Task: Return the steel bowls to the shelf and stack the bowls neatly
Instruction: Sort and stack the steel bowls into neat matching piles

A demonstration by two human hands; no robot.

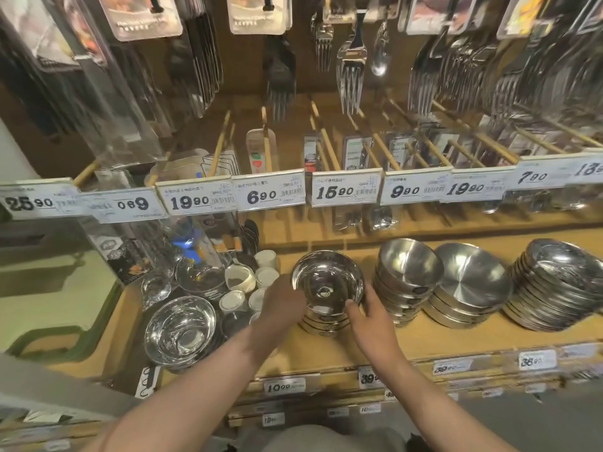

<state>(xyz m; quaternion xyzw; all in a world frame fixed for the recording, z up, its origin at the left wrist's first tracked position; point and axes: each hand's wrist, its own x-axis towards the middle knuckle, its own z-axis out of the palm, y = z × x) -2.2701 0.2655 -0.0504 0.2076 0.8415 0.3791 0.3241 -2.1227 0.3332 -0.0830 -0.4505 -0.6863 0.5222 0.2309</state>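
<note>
Both hands hold the top bowl point(328, 282) on a short stack point(321, 324) near the shelf point(456, 340) front edge. The left hand point(284, 305) grips its left rim and the right hand point(368, 316) its right rim, probably to seat it straight.

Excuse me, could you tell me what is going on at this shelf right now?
A person is setting a steel bowl onto a short stack of bowls on the wooden shelf. The left hand and right hand hold it on either side. More stacks stand to the right.
</note>
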